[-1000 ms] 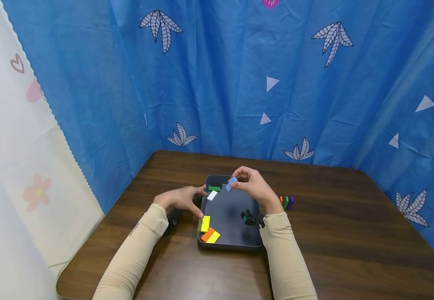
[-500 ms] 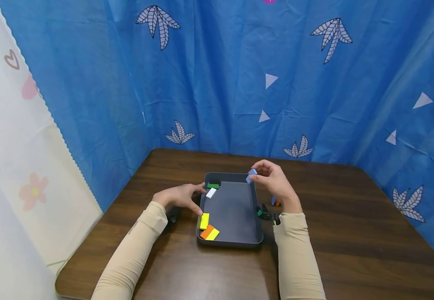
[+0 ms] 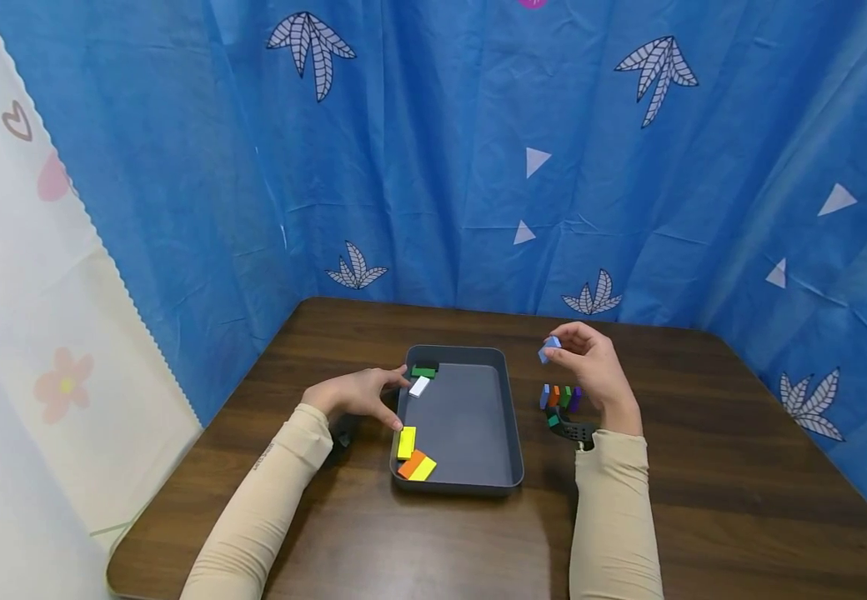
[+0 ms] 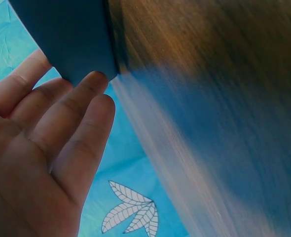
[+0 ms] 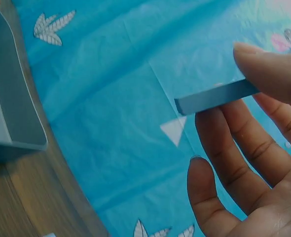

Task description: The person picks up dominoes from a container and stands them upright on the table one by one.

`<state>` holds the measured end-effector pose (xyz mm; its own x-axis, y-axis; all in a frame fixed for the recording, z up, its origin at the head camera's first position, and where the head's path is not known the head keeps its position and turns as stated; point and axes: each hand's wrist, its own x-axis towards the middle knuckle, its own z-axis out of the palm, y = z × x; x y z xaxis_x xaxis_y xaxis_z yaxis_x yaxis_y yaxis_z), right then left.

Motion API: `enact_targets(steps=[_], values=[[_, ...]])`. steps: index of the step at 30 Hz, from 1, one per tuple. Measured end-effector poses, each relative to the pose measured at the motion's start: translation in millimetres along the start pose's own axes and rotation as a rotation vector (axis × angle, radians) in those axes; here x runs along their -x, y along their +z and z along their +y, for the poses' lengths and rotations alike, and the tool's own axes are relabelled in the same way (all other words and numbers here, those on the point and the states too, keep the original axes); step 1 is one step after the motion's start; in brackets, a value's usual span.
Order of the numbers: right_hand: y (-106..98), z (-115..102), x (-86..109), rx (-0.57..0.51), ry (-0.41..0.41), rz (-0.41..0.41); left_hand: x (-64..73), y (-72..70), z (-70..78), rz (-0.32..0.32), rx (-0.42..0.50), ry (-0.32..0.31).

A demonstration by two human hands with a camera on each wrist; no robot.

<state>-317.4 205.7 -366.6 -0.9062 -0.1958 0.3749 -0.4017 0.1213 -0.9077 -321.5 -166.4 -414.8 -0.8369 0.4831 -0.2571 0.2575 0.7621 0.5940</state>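
Observation:
My right hand (image 3: 591, 367) pinches a light blue domino-like block (image 3: 549, 349) between thumb and fingers, raised to the right of the dark grey tray (image 3: 516, 450). In the right wrist view the block (image 5: 214, 96) shows edge-on under the thumb. Below it, a row of upright blocks (image 3: 556, 396) in blue, orange, green and purple stands on the table. My left hand (image 3: 358, 393) rests at the tray's left side, thumb and fingers spread along the rim. The left wrist view shows its fairly straight fingers (image 4: 81, 111) against the tray wall (image 4: 76, 44).
Inside the tray, along its left side, lie a green block (image 3: 424, 372), a white block (image 3: 419, 387), a yellow block (image 3: 407, 443), an orange block (image 3: 411, 463) and another yellow block (image 3: 423, 469). A blue curtain (image 3: 433, 167) hangs behind the wooden table (image 3: 704, 467).
My right hand has carried the light blue block from above the tray rightward, out past its right rim to above the standing row. My left hand has stayed at the tray's left side.

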Motion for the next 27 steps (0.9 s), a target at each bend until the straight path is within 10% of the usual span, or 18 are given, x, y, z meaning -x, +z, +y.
enact_targets(steps=[15,27], values=[[-31.1,21.4,17.1,0.294,0.123,0.214,2.5,0.8,3.1,-0.005,-0.008,0.015],[-48.5,50.9,27.3,0.32,0.253,0.281,0.3,0.9,0.7,-0.007,-0.009,0.029]])
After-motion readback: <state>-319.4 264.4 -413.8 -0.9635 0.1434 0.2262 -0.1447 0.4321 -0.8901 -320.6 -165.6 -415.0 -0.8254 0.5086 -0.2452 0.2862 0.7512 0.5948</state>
